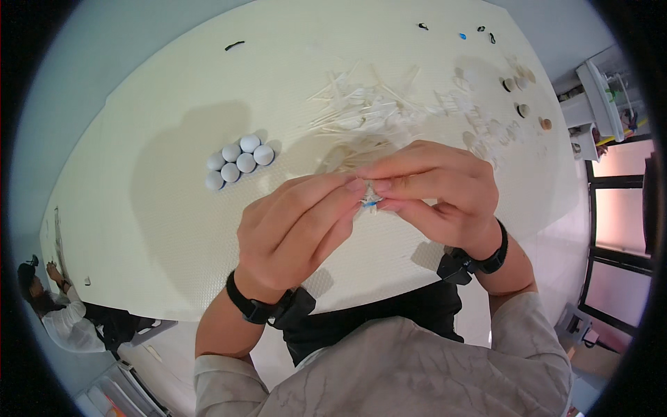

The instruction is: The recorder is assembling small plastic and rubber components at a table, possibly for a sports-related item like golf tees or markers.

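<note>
My left hand [295, 222] and my right hand [448, 194] meet above the table's near middle. Between their pinched fingertips is a small whitish piece with a blue band [370, 201]. The fingers cover most of it, so its kind cannot be made out. Just beyond my fingers lies a loose pile of thin white sticks [368, 108], partly hidden behind my right hand. Several white balls [246, 162] are set close together in two rows to the left of my hands.
Clear plastic bits [486, 128] are scattered right of the sticks. Small round caps [523, 110] sit near the table's right edge. Dark scraps [235, 46] and a blue bit [463, 36] lie far off. Another person [66, 313] sits at the left end of the white table [167, 264].
</note>
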`<state>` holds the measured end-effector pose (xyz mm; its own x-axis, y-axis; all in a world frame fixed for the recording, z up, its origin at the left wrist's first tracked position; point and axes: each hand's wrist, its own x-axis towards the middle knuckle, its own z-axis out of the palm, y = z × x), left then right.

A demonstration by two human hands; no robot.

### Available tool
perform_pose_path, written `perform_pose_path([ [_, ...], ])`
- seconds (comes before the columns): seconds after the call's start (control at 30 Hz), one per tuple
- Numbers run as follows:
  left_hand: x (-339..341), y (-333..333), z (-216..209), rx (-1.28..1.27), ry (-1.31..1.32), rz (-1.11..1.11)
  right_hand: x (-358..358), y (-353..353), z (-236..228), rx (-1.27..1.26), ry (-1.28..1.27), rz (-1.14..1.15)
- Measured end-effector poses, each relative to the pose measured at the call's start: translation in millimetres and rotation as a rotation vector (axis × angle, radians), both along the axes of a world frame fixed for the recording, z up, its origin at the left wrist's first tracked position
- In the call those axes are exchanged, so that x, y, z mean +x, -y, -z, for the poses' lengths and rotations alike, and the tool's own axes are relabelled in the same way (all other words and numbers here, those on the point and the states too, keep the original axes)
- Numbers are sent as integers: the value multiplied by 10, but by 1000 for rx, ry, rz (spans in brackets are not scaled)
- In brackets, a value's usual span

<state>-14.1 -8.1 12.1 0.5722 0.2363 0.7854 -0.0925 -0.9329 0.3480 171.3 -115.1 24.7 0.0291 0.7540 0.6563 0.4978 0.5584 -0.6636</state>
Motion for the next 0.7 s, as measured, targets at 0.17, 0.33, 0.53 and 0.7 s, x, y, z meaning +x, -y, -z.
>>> perform_pose_path([
  [0.17,-18,35,9,-98,11,14,-8,-1,-12,28,34,-11],
  [0.33,-8,46,40,-179,35,10,-5,8,-9,20,8,-19],
  [0.53,-28,24,31,-61,-12,-40,6,20,-19,-30,20,10],
  [0.7,-9,65,4,-154,-7,-26,-5,13,-19,-57,-30,-9],
])
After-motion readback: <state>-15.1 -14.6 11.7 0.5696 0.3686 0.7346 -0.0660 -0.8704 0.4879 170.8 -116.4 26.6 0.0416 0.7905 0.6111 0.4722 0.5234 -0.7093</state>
